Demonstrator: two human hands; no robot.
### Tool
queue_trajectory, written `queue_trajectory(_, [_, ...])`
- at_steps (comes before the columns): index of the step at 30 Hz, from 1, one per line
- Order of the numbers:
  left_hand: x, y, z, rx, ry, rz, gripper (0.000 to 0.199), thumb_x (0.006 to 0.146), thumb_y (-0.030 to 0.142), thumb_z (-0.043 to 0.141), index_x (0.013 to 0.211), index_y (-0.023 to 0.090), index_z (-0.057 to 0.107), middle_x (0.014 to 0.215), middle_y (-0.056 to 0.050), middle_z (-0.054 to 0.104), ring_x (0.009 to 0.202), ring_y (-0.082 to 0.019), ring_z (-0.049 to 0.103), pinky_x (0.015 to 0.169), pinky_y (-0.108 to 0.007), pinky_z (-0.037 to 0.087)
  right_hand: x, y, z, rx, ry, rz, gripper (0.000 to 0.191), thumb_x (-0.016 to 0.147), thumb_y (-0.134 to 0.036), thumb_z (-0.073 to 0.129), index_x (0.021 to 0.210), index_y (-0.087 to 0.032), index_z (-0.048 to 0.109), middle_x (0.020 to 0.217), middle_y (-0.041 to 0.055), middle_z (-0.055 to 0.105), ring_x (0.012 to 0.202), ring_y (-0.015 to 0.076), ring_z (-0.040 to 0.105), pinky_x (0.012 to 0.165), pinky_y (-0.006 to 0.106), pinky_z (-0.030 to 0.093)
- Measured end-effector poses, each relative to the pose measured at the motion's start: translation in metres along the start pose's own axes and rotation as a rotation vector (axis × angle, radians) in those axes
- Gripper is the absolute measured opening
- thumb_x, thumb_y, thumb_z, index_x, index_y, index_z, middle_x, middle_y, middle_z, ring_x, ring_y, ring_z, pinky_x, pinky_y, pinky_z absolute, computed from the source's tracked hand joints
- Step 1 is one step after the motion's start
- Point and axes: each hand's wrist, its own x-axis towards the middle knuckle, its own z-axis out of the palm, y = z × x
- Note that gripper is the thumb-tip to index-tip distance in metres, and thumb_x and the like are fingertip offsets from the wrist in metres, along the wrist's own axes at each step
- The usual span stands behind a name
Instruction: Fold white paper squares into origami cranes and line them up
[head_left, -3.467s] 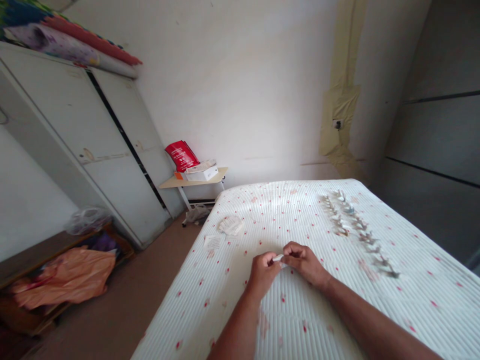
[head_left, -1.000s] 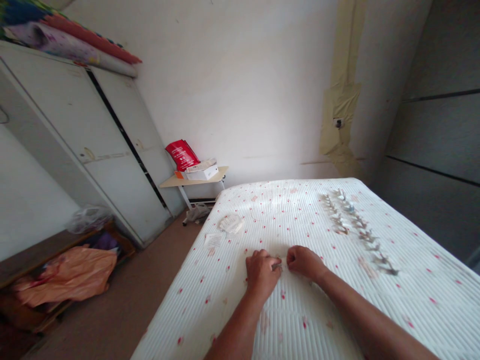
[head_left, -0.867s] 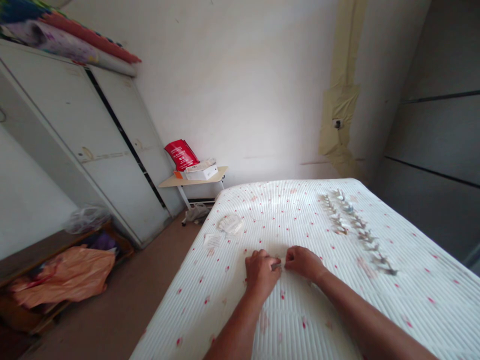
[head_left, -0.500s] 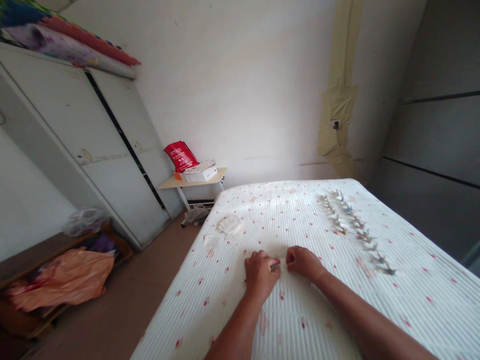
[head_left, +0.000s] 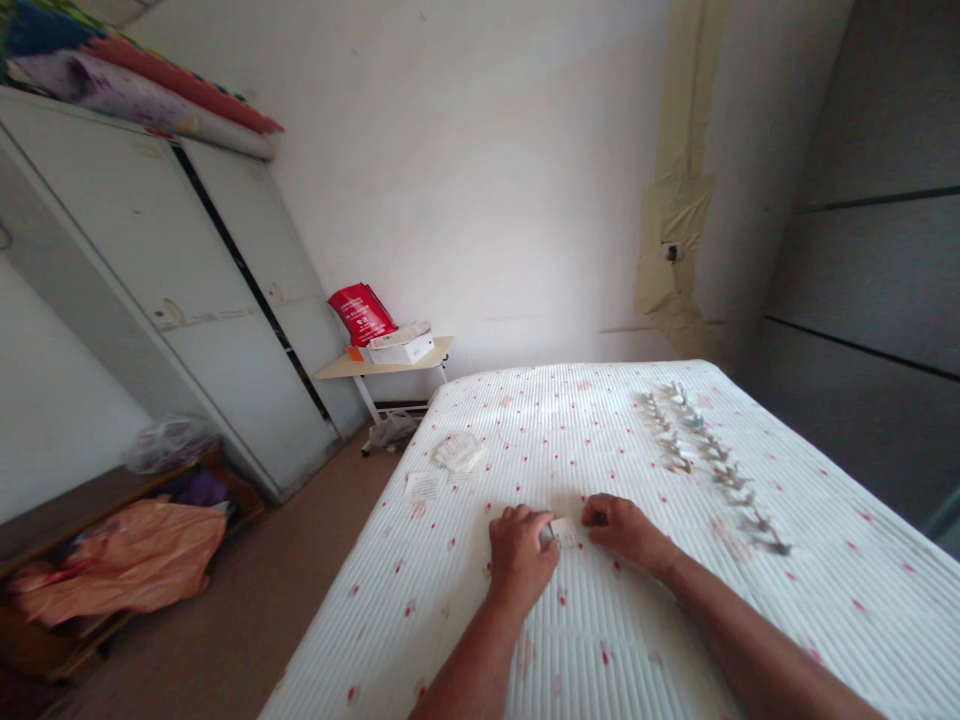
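Note:
My left hand rests on the bed with thumb and fingers closed on the left edge of a small folded piece of paper. Just right of the paper, my right hand has its fingers curled together, a small gap away from it; whether anything is inside them is hidden. Beyond my left hand lie a printed paper slip and a loose pile of papers. Small folded paper figures stand in two rows on the right of the bed.
A striped, red-dotted sheet covers the bed. Behind its left corner, a small table carries a red bag and a white box. A grey cabinet and a bench with an orange bag stand left.
My right hand has moved slightly right, away from the paper, which now shows more of its surface. My left hand has stayed almost in place, still holding it.

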Motion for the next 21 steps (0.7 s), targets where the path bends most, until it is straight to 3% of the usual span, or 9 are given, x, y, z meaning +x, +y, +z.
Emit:
queue_trajectory(12, [-0.001, 0.002, 0.000, 0.023, -0.001, -0.004, 0.027, 0.071, 0.029, 0.057, 0.097, 0.029, 0.064, 0.092, -0.002, 0.060, 0.095, -0.020, 0.048, 0.081, -0.032, 0.030, -0.004, -0.009, 0.009, -0.158, -0.057, 0.092, 0.006, 0.066, -0.020, 0.057, 0.069, -0.018, 0.061, 0.076, 0.0011, 0.060, 0.068, 0.0121, 0.053, 0.060, 0.021, 0.034])
queue_trajectory(18, [-0.001, 0.003, 0.000, 0.034, -0.006, -0.022, 0.027, 0.070, 0.029, 0.059, 0.097, 0.030, 0.063, 0.091, -0.001, 0.060, 0.095, -0.020, 0.048, 0.082, -0.032, 0.029, -0.003, -0.013, 0.016, -0.212, 0.037, 0.111, 0.028, 0.072, -0.026, 0.056, 0.098, -0.019, 0.059, 0.086, 0.0032, 0.061, 0.072, 0.0139, 0.056, 0.062, 0.022, 0.035])
queue_trajectory(21, [0.000, 0.004, 0.000, 0.033, -0.002, -0.036, 0.025, 0.070, 0.029, 0.059, 0.095, 0.029, 0.063, 0.091, -0.001, 0.059, 0.096, -0.020, 0.048, 0.082, -0.031, 0.030, -0.003, -0.016, 0.017, -0.270, 0.020, 0.077, 0.029, 0.074, -0.026, 0.054, 0.102, -0.023, 0.059, 0.093, 0.0039, 0.059, 0.076, 0.0148, 0.058, 0.062, 0.023, 0.035])
